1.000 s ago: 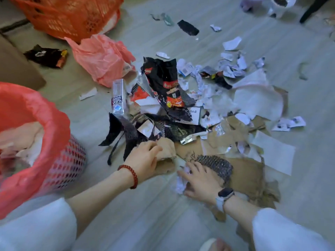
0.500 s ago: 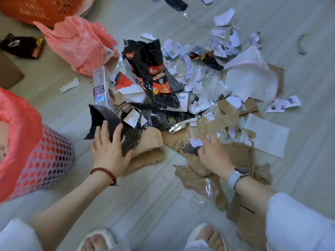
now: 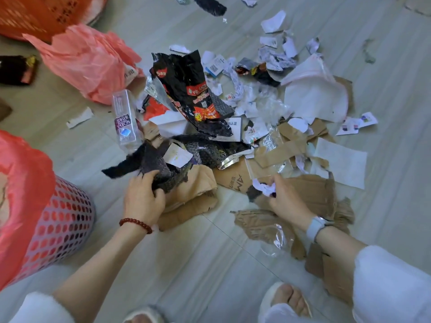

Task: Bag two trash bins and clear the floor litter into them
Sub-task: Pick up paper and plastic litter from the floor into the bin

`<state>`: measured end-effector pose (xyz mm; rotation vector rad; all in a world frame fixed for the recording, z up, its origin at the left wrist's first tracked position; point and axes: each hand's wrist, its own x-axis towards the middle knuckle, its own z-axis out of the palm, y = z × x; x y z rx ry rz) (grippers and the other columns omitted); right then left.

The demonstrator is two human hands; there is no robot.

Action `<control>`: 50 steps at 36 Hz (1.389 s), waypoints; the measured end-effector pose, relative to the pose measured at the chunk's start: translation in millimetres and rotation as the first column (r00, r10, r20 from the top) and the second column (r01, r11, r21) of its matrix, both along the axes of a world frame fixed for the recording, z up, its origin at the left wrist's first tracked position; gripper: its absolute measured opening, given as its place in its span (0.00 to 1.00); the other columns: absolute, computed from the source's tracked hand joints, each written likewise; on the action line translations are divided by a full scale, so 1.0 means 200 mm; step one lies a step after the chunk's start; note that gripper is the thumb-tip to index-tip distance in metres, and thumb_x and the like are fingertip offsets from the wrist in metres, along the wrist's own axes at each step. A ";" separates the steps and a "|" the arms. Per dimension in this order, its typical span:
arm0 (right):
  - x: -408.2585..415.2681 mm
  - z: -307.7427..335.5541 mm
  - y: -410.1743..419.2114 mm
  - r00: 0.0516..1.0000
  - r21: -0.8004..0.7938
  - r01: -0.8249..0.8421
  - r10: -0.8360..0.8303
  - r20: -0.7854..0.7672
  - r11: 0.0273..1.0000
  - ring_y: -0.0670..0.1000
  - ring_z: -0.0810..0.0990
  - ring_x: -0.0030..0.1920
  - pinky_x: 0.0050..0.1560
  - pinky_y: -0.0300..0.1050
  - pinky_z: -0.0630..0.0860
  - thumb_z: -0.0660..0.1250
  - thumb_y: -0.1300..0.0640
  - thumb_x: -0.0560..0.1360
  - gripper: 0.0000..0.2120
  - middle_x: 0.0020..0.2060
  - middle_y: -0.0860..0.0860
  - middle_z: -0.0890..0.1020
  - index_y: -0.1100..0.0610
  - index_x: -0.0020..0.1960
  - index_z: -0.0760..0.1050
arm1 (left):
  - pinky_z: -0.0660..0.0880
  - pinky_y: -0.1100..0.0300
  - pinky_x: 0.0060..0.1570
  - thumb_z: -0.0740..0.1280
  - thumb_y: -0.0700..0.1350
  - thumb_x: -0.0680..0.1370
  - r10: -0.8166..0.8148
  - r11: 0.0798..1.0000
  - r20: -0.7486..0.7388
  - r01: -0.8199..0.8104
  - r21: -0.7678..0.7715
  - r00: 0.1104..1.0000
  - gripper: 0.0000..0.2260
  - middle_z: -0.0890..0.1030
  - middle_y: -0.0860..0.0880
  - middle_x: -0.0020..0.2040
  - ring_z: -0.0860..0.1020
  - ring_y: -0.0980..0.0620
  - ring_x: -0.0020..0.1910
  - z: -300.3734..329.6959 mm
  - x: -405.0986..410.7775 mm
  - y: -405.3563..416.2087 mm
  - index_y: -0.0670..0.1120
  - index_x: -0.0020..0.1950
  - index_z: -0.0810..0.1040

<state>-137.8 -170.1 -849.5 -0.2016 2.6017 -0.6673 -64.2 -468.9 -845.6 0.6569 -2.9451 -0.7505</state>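
The gray floor is covered with a big heap of litter: torn brown cardboard, white paper bits and shiny wrappers. At the left edge stands a pink bin with holes. It stands upright and has a red bag over its rim. A second, orange bin lies on its side at the top left, with a loose pink bag on the floor just beside it. A clear bottle lies near the heap, its long side running up and down the picture. The left hand grips a crumpled black wrapper; half a second ago its fingers lay flat on top of it. The right hand pinches a small white paper ball, and has pulled it a little closer than before.
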 end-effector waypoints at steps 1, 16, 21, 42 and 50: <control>0.00 0.03 0.01 1.000 -0.027 -0.015 0.015 0.009 1.000 0.57 0.67 0.41 0.35 0.47 0.60 0.58 0.68 0.72 0.10 0.42 0.57 0.71 0.64 0.54 0.66 | 0.71 0.49 0.46 0.58 0.40 0.70 -0.026 1.000 -0.051 0.026 -0.004 0.998 0.15 0.75 0.41 0.45 0.70 0.41 0.49 0.01 0.01 0.01 0.41 0.53 0.79; 0.29 -0.09 0.21 0.773 0.418 -0.632 0.567 0.284 0.653 0.49 0.73 0.28 0.26 0.39 0.59 0.77 0.34 0.43 0.39 0.32 0.50 0.72 0.52 0.41 0.61 | 0.75 0.52 0.35 0.58 0.56 0.71 -0.234 0.968 -0.158 0.246 0.056 0.959 0.18 0.76 0.43 0.42 0.74 0.44 0.37 0.02 0.09 0.14 0.42 0.34 0.69; 0.28 -0.17 0.21 0.743 0.463 -0.643 0.643 0.185 0.610 0.50 0.73 0.28 0.26 0.38 0.56 0.82 0.52 0.39 0.35 0.32 0.51 0.72 0.54 0.36 0.63 | 0.74 0.52 0.33 0.72 0.47 0.72 -0.207 0.974 -0.017 0.207 0.087 0.978 0.17 0.77 0.44 0.40 0.76 0.42 0.35 -0.04 0.12 0.09 0.48 0.35 0.62; -0.23 0.68 -0.81 0.995 -0.552 -0.095 0.062 -0.079 0.828 0.51 0.78 0.43 0.44 0.42 0.74 0.66 0.55 0.75 0.10 0.45 0.57 0.80 0.58 0.54 0.72 | 0.68 0.67 0.31 0.62 0.44 0.77 0.273 0.935 -0.684 -0.018 0.355 0.676 0.07 0.72 0.53 0.30 0.72 0.56 0.30 0.84 -0.22 -0.22 0.52 0.40 0.70; -0.19 1.02 -1.51 0.961 -0.680 -0.274 0.170 -0.217 0.680 0.50 0.74 0.39 0.42 0.45 0.70 0.68 0.56 0.73 0.13 0.38 0.52 0.75 0.59 0.52 0.68 | 0.71 0.49 0.34 0.61 0.48 0.77 0.412 0.907 -0.789 -0.285 0.309 0.456 0.06 0.72 0.47 0.31 0.72 0.42 0.31 1.20 0.01 -0.79 0.55 0.39 0.70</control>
